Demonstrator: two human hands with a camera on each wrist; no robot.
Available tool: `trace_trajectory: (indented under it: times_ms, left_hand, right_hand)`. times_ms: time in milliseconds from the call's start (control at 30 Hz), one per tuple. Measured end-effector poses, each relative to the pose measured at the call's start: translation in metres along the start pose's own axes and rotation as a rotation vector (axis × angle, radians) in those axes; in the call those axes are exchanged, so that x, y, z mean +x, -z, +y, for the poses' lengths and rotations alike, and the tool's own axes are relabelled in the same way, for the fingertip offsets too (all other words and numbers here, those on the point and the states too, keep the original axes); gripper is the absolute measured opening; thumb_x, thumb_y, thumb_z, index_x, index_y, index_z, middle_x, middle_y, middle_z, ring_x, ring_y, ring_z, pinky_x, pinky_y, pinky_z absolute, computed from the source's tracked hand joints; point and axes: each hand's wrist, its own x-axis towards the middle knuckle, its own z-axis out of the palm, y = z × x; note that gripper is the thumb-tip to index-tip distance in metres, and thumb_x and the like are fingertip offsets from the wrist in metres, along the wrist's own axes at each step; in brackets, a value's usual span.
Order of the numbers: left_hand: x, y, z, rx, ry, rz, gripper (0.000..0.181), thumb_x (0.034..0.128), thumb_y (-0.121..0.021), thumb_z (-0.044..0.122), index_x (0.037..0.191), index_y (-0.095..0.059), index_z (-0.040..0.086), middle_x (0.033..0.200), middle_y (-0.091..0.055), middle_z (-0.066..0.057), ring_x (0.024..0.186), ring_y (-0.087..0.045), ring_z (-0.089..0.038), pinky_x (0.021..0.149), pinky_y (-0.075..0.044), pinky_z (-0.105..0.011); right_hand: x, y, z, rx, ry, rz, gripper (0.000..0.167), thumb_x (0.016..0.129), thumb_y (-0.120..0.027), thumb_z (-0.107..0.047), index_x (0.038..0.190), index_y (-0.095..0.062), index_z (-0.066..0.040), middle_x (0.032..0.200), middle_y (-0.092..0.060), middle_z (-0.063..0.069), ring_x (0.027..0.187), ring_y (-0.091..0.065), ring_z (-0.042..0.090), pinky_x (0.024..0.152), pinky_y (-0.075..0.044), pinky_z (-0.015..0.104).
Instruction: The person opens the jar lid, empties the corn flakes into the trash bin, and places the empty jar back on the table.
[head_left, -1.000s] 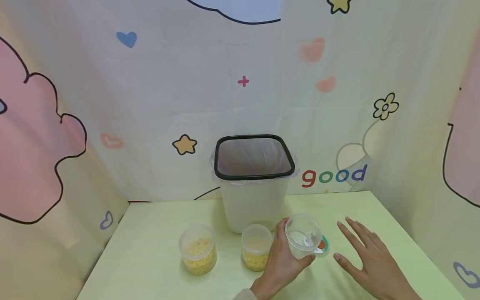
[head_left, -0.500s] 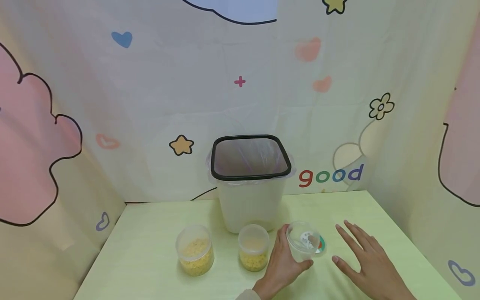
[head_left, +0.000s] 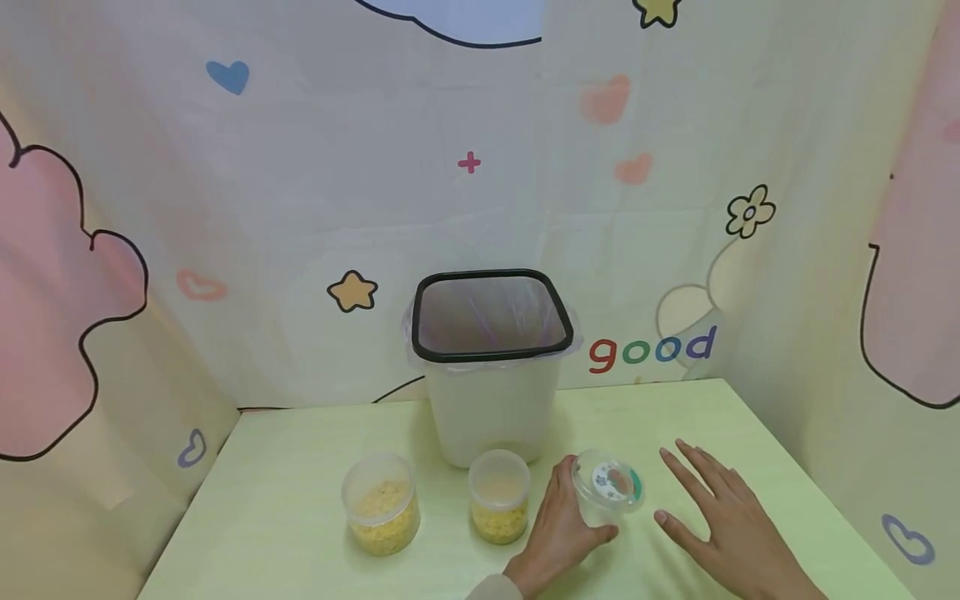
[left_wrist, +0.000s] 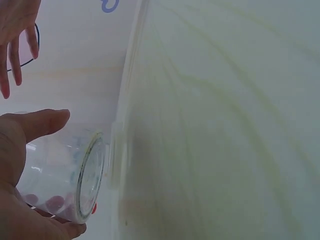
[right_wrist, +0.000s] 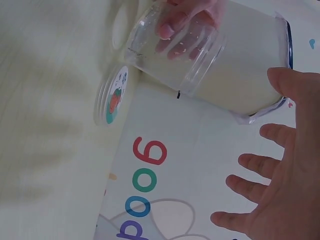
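My left hand [head_left: 558, 525] grips a clear, empty-looking jar [head_left: 600, 504] from its left side, thumb in front. The right wrist view shows the jar [right_wrist: 165, 55] tilted, with small crumbs on its wall. Beyond it lie round lids [head_left: 637, 483], partly seen through the jar; the top lid [right_wrist: 116, 97] has a red and green print. To the right, my right hand [head_left: 738, 529] hovers with fingers spread, touching nothing. In the left wrist view the left thumb and fingers [left_wrist: 45, 125] are round the jar [left_wrist: 60, 175].
A white bin [head_left: 491, 408] with a black rim and a plastic liner stands behind the jars. Two tubs with yellow crumbly contents, a wider one [head_left: 384, 525] and a narrower one [head_left: 500, 521], stand left of my left hand. Printed cloth [head_left: 322, 167] surrounds the pale green table [head_left: 270, 517].
The jar has come down and its mouth has tipped away from the head camera, so the lid print shows through it. The left hand keeps its grip; the view has shifted slightly right.
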Motion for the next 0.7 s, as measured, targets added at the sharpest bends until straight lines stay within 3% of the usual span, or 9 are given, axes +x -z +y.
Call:
trace_trajectory:
  times_ms: [133, 367, 700]
  left_hand:
    - [0.002, -0.002, -0.002, 0.001, 0.009, -0.006, 0.105, 0.0684, -0.089, 0.032, 0.149, -0.025, 0.011, 0.144, -0.044, -0.004, 0.132, -0.048, -0.022, 0.110, -0.044, -0.039]
    - [0.005, -0.005, -0.006, -0.011, 0.049, -0.028, 0.107, 0.0679, -0.090, 0.033, 0.150, -0.025, 0.012, 0.147, -0.044, -0.006, 0.134, -0.047, -0.025, 0.110, -0.043, -0.042]
    - [0.009, -0.010, -0.013, -0.045, 0.013, -0.040, 0.108, 0.0642, -0.093, 0.026, 0.149, -0.027, 0.012, 0.142, -0.051, -0.007, 0.125, -0.055, -0.025, 0.104, -0.048, -0.042]
  right_hand:
    - [0.002, 0.001, -0.001, 0.004, -0.002, -0.002, 0.078, 0.085, -0.073, -0.039, 0.152, -0.036, -0.027, 0.155, -0.039, 0.007, 0.147, -0.026, 0.020, 0.124, 0.005, 0.026]
    - [0.000, 0.000, 0.003, -0.007, -0.014, -0.010, 0.079, 0.085, -0.072, -0.040, 0.153, -0.034, -0.028, 0.156, -0.037, 0.005, 0.147, -0.026, 0.018, 0.122, 0.008, 0.020]
    - [-0.002, -0.001, 0.006, -0.011, -0.014, -0.009, 0.077, 0.086, -0.072, -0.039, 0.152, -0.036, -0.026, 0.154, -0.040, 0.008, 0.143, -0.031, 0.023, 0.119, 0.010, 0.016]
